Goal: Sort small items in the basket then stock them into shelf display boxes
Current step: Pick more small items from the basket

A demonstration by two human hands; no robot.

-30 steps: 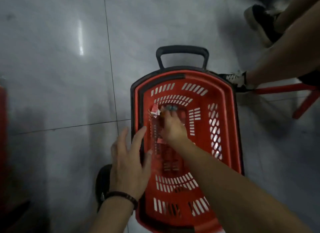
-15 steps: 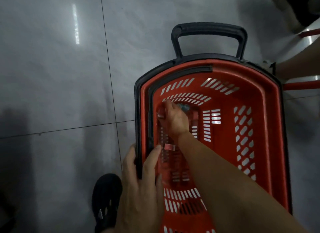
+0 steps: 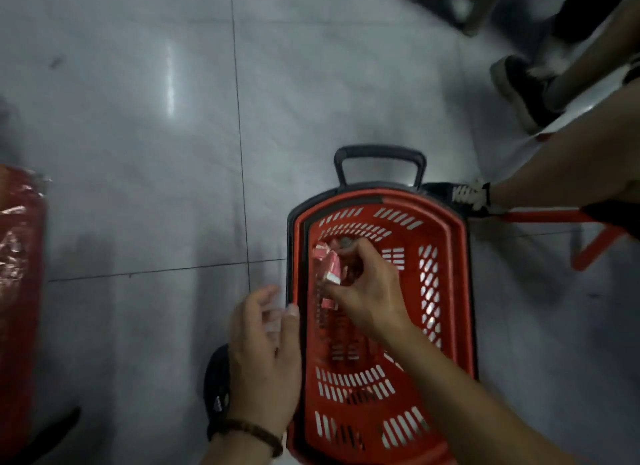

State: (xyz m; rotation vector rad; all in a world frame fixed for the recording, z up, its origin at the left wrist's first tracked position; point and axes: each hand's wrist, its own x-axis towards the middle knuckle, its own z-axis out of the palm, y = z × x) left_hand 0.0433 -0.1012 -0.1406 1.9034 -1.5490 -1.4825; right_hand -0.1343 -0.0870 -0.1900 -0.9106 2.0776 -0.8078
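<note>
A red plastic basket [image 3: 453,256] with a black pull handle [image 3: 379,153] stands on the grey tiled floor. Inside it, my right hand [image 3: 367,291] grips a few small red-and-white packets [image 3: 329,262] near the basket's far left corner. One more small red packet [image 3: 329,303] lies on the basket floor just below my thumb. My left hand [image 3: 265,353], wearing a dark bead bracelet, hovers beside the basket's left rim with fingers loosely spread and nothing in it. Motion blur hides the packets' print.
Another person's legs and sneakers [image 3: 471,196] stand at the upper right beside a red metal frame [image 3: 588,236]. A red object with shiny wrapping [image 3: 17,256] sits at the left edge. My black shoe [image 3: 216,381] is left of the basket.
My right hand has closed round the small packets and lifted them off the basket floor. My left hand has come off the basket's rim. The view pulled back from the basket.
</note>
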